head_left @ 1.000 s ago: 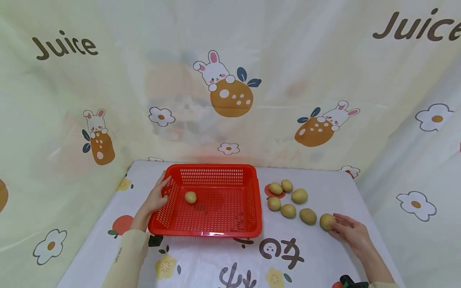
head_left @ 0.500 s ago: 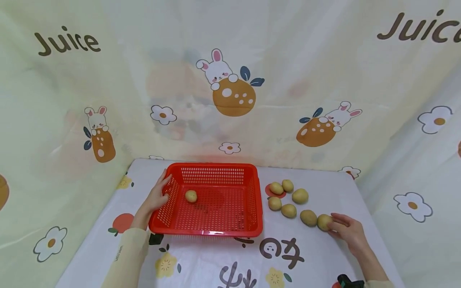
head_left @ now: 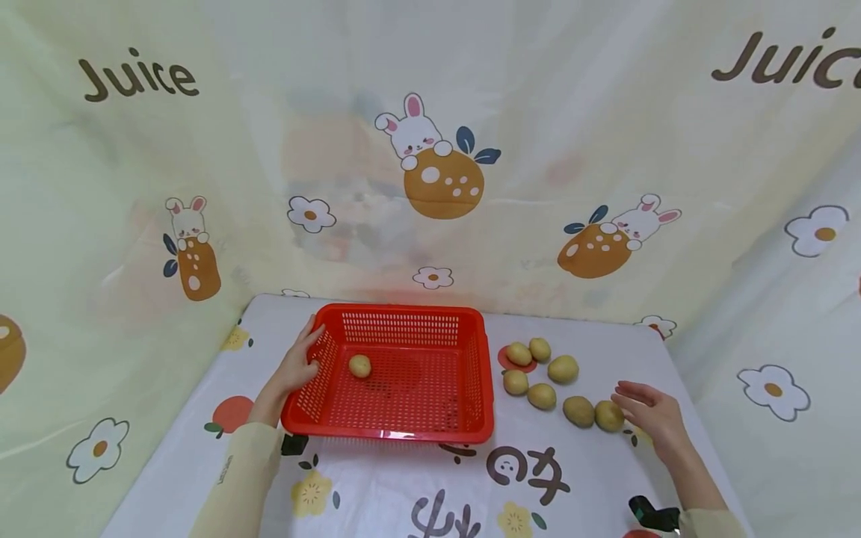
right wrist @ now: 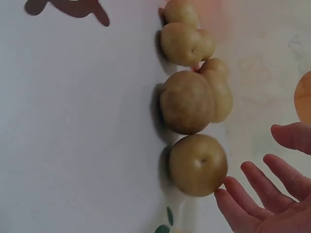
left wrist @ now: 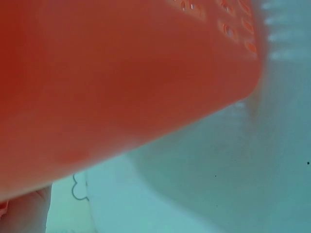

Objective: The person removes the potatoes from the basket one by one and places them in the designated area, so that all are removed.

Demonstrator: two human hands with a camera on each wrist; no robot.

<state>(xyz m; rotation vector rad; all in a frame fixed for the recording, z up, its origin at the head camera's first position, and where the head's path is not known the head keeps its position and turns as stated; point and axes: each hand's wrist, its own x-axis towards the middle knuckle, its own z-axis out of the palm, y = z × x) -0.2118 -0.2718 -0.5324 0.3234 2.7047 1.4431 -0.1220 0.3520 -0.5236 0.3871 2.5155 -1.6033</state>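
Note:
A red plastic basket (head_left: 390,436) with slotted walls stands on the table, one potato (head_left: 359,366) lying inside near its left side. At the basket's left side, my left hand (head_left: 294,366) holds the rim, its thumb over the edge. In the left wrist view the basket's wall (left wrist: 121,73) fills most of the picture and hides most of that hand. My right hand (head_left: 651,413) has its fingers spread beside the rightmost potato (head_left: 609,416), fingertips right at its side. That potato sits against a browner potato (head_left: 578,411), and the right palm holds nothing.
Several more potatoes, among them a larger one (head_left: 563,369) and a smaller one (head_left: 516,382), lie between the basket and the right hand. A printed white cloth (head_left: 377,493) covers the table. A patterned curtain (head_left: 525,90) hangs behind and along both sides.
The rightmost potato has moved left, up against the browner one. My right hand has let it go and its fingers have spread. The left hand stays on the basket.

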